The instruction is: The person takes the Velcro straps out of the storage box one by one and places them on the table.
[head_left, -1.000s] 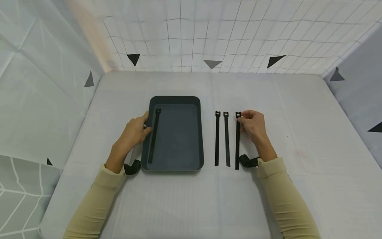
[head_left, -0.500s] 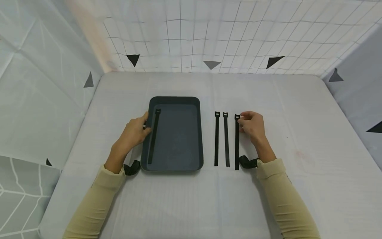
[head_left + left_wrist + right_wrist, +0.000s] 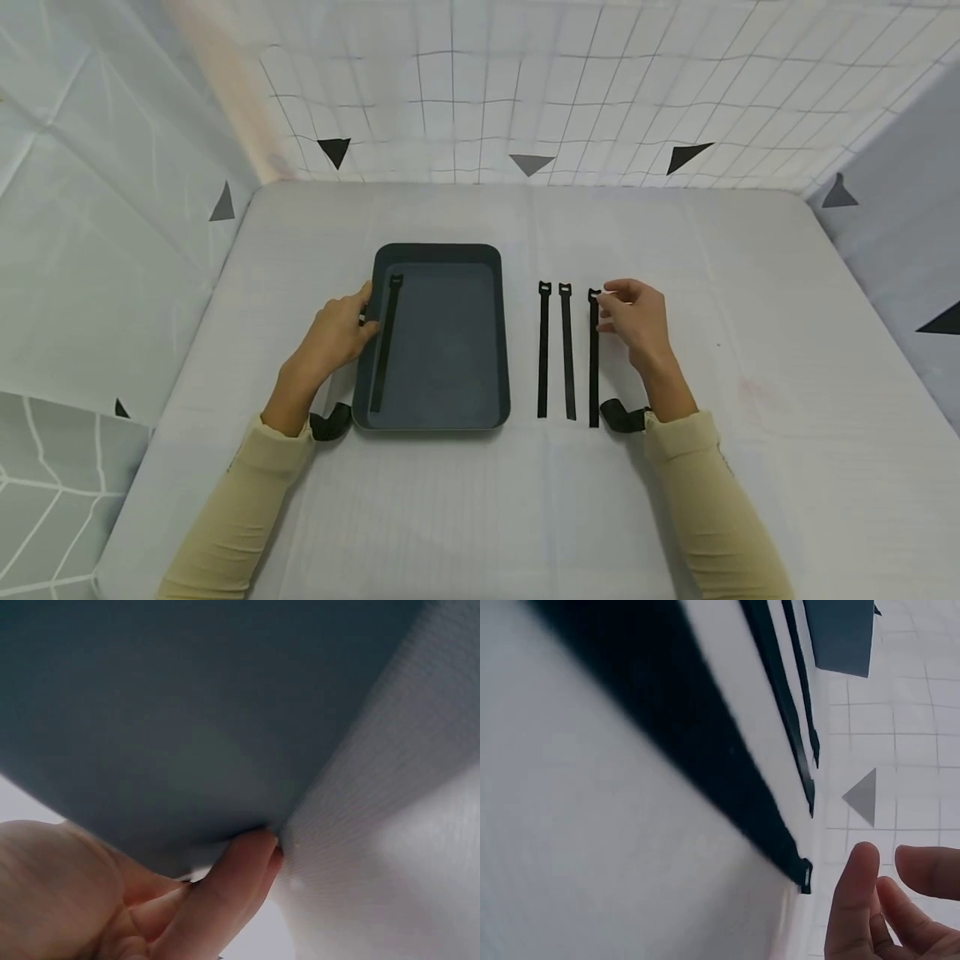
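Note:
My left hand [image 3: 330,337] grips the left wall of a dark grey rectangular tray [image 3: 457,350], thumb over the rim. The left wrist view shows its fingertips low against the tray's outer side [image 3: 187,735]. Inside the tray, along its left side, lies one black hook-and-loop cable tie [image 3: 386,350] with a slotted head. To the tray's right, three more lie roughly parallel: a left tie [image 3: 543,358], a middle tie [image 3: 567,358] and a right tie [image 3: 594,371]. My right hand [image 3: 641,325] is beside the right tie's head, thumb and fingers parted with nothing between them.
A white cloth [image 3: 480,517] covers the table. Behind it rises a white wall with a grid [image 3: 480,92] and dark triangles. Pale side walls stand left and right. A black wrist device [image 3: 330,422] is on my left arm, another black device [image 3: 622,417] on my right.
My right hand pinched the head of the right tie a second ago; its fingers have since let go and parted. That tie now lies on the cloth. The left hand has stayed on the tray.

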Motion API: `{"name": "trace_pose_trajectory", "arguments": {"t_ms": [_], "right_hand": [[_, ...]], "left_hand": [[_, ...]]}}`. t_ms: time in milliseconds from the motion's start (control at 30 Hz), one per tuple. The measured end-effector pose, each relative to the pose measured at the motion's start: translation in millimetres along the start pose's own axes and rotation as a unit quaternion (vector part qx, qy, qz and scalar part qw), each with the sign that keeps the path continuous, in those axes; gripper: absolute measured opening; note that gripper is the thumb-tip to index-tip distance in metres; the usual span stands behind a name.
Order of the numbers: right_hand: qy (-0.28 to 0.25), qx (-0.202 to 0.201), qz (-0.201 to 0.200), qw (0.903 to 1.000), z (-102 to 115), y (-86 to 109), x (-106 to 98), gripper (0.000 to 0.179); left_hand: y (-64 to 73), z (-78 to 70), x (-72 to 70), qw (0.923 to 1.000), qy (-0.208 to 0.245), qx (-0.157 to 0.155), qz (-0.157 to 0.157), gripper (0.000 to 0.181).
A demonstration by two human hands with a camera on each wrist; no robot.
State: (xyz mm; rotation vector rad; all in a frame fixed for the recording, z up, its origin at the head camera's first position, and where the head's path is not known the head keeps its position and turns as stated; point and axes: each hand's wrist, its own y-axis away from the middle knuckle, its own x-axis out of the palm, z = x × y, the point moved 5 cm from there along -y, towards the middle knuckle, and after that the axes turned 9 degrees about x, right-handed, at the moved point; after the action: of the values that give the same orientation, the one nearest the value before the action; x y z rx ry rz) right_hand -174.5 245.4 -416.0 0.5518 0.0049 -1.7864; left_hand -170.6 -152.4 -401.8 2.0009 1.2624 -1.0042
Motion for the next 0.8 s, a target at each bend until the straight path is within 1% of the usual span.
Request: {"name": "trace_pose_trajectory", "arguments": {"t_ms": [133,267,400,467,567,800], "right_hand": [[-0.014,-0.031,-0.008,0.9994,8,6.1,1,0.035],[-0.022,-0.069,-0.031,0.9969,22,13.7,0,0.033],[-0.037,-0.097,-0.05,0.9933,36,21.1,2,0.028],[-0.049,-0.109,-0.048,0.9917,44,24.6,6,0.027],[-0.067,-0.128,-0.033,0.989,57,30.6,15,0.027],[-0.074,-0.169,-0.004,0.9828,85,43.3,36,0.028]], "left_hand": [[0.1,0.1,0.2,1.0,0.001,0.001,-0.001,0.068],[0.5,0.5,0.6,1.0,0.001,0.002,-0.004,0.067],[0.8,0.7,0.4,1.0,0.003,0.005,-0.005,0.067],[0.7,0.8,0.3,1.0,0.004,0.007,-0.005,0.067],[0.4,1.6,0.3,0.9999,0.004,0.008,-0.006,0.067],[-0.6,2.3,0.4,1.0,0.003,0.004,-0.008,0.068]]}}
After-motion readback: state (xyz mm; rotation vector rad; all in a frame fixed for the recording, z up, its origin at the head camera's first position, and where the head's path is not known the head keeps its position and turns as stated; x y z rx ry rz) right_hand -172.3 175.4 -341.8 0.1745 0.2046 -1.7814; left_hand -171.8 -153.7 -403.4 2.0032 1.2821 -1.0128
